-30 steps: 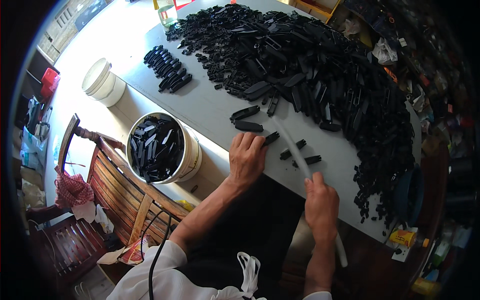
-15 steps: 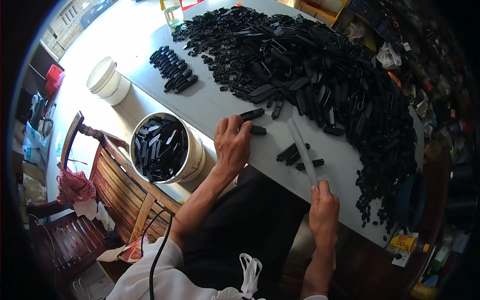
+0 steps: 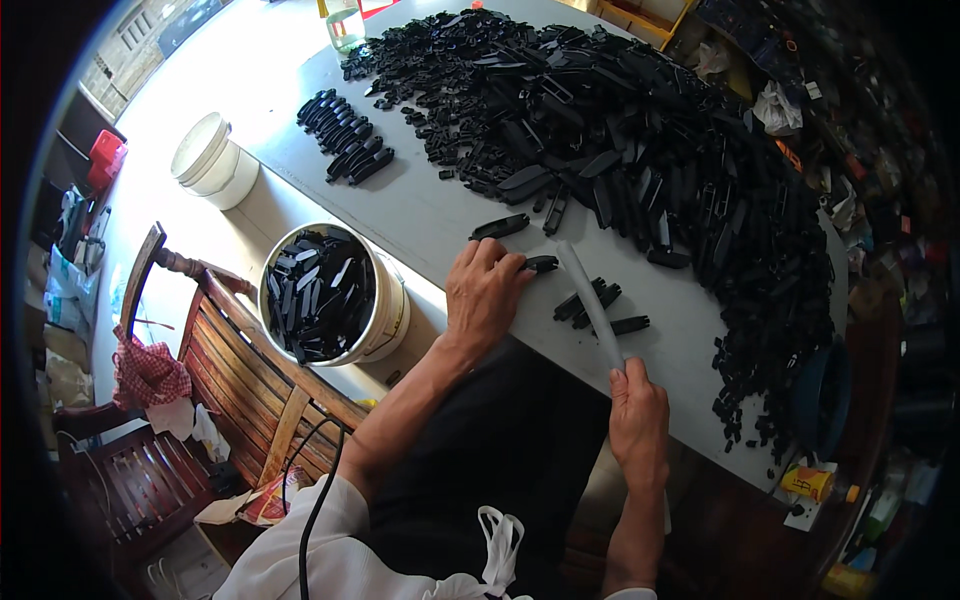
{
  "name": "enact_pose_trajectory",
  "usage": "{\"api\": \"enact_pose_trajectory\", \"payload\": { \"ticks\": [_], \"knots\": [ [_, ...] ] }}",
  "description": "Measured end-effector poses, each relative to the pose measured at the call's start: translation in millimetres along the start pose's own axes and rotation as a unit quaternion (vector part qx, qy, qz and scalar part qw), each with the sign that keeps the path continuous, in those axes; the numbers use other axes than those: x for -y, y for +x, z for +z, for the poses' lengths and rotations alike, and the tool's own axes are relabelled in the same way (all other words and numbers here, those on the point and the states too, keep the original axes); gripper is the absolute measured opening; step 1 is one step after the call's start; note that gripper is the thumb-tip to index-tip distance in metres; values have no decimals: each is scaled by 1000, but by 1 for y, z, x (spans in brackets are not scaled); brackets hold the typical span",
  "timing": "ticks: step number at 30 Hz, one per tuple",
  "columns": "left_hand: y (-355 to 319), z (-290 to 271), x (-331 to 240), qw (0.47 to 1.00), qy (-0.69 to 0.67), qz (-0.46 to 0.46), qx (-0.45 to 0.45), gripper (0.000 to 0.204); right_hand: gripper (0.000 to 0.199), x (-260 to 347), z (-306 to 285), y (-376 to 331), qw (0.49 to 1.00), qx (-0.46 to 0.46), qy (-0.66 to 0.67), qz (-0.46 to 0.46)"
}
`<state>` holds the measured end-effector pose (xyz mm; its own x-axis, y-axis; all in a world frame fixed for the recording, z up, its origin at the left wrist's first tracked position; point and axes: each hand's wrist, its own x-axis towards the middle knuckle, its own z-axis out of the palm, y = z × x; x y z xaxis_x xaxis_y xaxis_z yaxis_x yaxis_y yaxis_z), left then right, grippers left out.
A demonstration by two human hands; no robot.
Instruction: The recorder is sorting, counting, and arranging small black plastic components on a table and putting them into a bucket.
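My left hand (image 3: 483, 292) is closed on one end of a small black plastic part (image 3: 541, 264) at the near edge of the table. In my right hand (image 3: 638, 412) is the lower end of a grey rod (image 3: 592, 305), slanting up and left so that its far tip comes close to that part. Behind my left fingers lies another long black part (image 3: 500, 227). Partly covered by the rod, a few black pieces (image 3: 598, 300) rest on the tabletop, and one more black piece (image 3: 630, 325) sits just right of it.
A large heap of black plastic parts (image 3: 640, 150) covers the table's far and right side. A row of black parts (image 3: 345, 135) lies back left. Left of me stand a bucket of black pieces (image 3: 390, 320), a lidded white bucket (image 3: 215, 165) and a wooden chair (image 3: 235, 335).
My left hand has moved right and slightly down with the black part. The rod in my right hand has shifted left, its tip now nearer to that part.
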<state>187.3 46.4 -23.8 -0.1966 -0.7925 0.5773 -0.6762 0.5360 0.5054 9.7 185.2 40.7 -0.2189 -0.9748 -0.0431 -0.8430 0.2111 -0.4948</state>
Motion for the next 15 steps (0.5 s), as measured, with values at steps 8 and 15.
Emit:
{"api": "enact_pose_trajectory", "payload": {
  "ticks": [8,15],
  "knots": [
    [-3,-8,-5,998,-52,-37,1,25,24,11,-4,6,993,86,-14,81],
    [-7,-2,-2,998,-64,-11,1,23,24,26,-7,7,1000,-8,-24,3]
  ]
}}
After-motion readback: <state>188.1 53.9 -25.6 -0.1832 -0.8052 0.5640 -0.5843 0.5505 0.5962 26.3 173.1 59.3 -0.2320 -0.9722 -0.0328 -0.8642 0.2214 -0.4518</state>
